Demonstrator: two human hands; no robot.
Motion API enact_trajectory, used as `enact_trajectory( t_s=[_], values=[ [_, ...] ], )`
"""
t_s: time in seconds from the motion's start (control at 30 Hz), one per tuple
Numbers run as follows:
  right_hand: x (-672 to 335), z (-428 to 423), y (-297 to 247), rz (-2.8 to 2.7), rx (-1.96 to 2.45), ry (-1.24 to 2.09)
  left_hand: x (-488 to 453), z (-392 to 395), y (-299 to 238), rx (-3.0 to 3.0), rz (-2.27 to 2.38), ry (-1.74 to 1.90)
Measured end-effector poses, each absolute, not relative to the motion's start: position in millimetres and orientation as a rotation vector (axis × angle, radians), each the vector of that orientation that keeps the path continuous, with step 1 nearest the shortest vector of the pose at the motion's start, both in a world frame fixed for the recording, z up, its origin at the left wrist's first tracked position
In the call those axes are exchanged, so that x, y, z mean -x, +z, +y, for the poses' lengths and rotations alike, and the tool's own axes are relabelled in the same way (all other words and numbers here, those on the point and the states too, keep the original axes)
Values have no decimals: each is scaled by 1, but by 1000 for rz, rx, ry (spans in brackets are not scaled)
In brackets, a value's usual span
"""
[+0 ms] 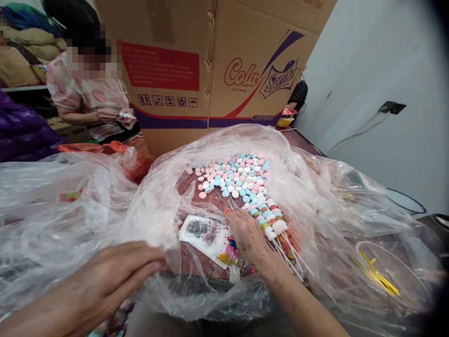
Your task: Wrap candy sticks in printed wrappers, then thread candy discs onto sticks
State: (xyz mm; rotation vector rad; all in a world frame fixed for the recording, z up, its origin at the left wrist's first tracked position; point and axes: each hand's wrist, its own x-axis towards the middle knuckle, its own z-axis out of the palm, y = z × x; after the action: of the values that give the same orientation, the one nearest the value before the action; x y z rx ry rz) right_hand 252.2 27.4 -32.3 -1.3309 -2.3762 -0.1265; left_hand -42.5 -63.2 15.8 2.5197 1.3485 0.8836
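Left hand (121, 269): fingers straight, close together, at clear plastic (150, 213); can't tell grip. Right hand (250, 238): fingers bent at red piece (228, 211); hold hidden. White packet (201, 234) between them. Candy sticks (269, 218) beside right. Pastel candies (242, 175) beyond.

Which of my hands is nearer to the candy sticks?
Right. Your right hand is beside the candy sticks; your left hand is farther left, beyond the white packet.

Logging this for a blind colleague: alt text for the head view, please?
A bare right hand lies between a white printed packet and colourful white-stemmed candy skewers; the bare left hand is at crumpled clear plastic sheeting. Round pink, blue and white candies lie beyond, before a brown cardboard carton marked Cola and Sprite.
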Motion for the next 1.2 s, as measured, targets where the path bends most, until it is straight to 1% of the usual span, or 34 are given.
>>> enact_trajectory(
  t_s=[0.07, 0.2, 0.27, 0.43, 0.5, 0.57, 0.67, 0.83, 1.0, 1.1, 1.17, 1.2],
  values=[
    [-252, 25, -25, -2321, 1275, -150, 13, -39, 22, -2623, 1156, 922],
    [-254, 14, -8, -2183, 1075, -67, -53, 1, 18, -2626, 1151, 920],
    [-258, 5, -3, -2083, 1043, 74, -70, 10, 15, -2477, 1185, 804],
    [-275, -14, -3, -1829, 1226, 616, -72, 14, 21, -1988, 1059, 568],
    [-281, -19, -4, -1851, 1243, 673, -72, 11, 24, -1916, 1040, 519],
    [-284, -21, -5, -1883, 1212, 586, -74, 8, 25, -1906, 1052, 487],
    [-283, -23, -6, -1905, 1119, 352, -76, 5, 24, -1956, 1048, 471],
    [-280, -26, -11, -1893, 1023, 56, -75, 4, 22, -1914, 899, 404],
    [-277, -30, -13, -1869, 1018, 12, -76, 3, 13, -1968, 856, 482],
    [-282, -34, -7, -1890, 1019, 58, -74, 2, 7, -2060, 842, 559],
    [-294, -36, 0, -1897, 1096, 53, -71, 3, 4, -2012, 864, 580],
    [-303, -36, 2, -1899, 1159, -5, -69, 4, 4, -1969, 876, 588]
  ],
)
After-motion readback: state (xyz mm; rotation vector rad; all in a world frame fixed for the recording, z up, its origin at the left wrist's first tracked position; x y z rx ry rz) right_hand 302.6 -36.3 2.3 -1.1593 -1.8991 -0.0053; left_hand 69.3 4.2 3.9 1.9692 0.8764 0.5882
